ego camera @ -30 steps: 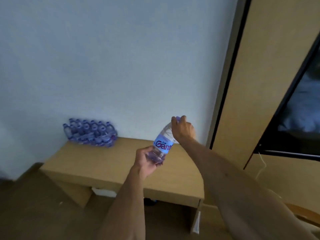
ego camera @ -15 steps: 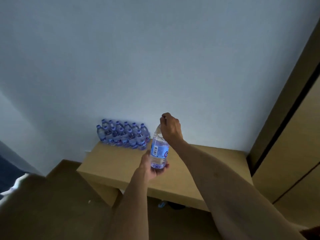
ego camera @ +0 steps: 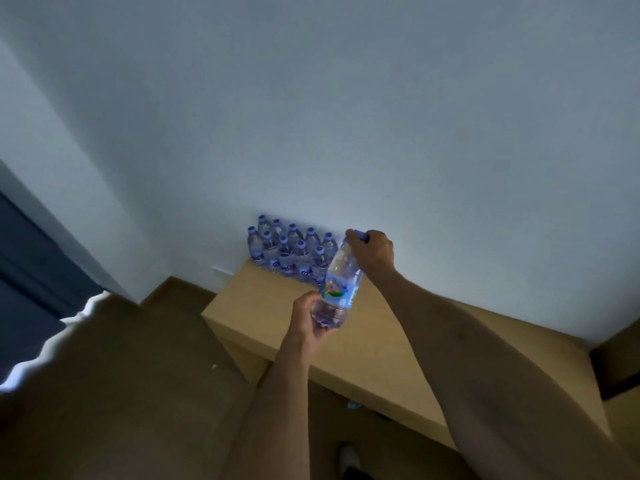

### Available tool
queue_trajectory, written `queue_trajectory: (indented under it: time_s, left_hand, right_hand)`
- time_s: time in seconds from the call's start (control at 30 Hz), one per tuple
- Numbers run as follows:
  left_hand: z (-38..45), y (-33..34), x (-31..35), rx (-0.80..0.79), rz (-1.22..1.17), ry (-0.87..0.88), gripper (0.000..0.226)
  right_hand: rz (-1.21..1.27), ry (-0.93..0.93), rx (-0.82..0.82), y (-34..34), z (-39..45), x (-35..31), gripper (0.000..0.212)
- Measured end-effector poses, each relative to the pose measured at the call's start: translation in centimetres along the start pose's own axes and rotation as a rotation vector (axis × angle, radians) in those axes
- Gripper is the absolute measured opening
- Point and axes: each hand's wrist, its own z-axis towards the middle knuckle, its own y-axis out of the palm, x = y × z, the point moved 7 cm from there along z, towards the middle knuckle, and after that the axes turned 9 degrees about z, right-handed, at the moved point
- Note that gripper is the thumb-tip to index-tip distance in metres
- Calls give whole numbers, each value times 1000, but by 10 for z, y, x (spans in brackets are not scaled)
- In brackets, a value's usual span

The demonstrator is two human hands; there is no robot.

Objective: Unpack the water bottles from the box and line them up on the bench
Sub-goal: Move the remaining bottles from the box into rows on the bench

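Your right fingers (ego camera: 360, 244) curl over the cap of the bottle (ego camera: 337, 284); your left hand (ego camera: 309, 318) cups its base, holding it tilted above the bench (ego camera: 381, 348). Clear water fills it. Filled bottles (ego camera: 292, 251) cluster at the bench's far left corner. Half a second ago it stood nearly upright.

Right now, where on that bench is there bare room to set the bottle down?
The bench top is bare from the standing bottles at its far left corner, against the wall, all the way right. That corner is crowded. The held bottle, gripped by left hand and right hand, hangs beside them.
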Motion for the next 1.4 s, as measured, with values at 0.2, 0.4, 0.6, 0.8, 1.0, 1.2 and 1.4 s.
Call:
queue_trajectory:
  time_s: [0.2, 0.4, 0.6, 0.8, 1.0, 1.2, 1.4]
  left_hand:
    - [57, -28, 65, -56, 261, -108, 63]
    - [105, -50, 124, -43, 508, -190, 74]
    - [147, -47, 150, -70, 401, -90, 69]
    - [177, -21, 152, -197, 347, -135, 59]
    - [195, 0, 162, -275, 407, -151, 46]
    - [207, 16, 149, -343, 634, -169, 59]
    - [205, 54, 127, -502, 558, -269, 53]
  right_hand:
    - [153, -36, -61, 94, 58, -46, 31]
    - [153, -139, -181, 161, 110, -93, 30]
    - [-301, -228, -234, 167, 160, -112, 44]
    - [-370, -142, -90, 133, 192, -111, 25]
    - [-321, -19, 113, 79, 203, -90, 22]
    - [-378, 150, 205, 45, 202, -64, 31]
    - [-442, 259, 312, 4, 198, -56, 16]
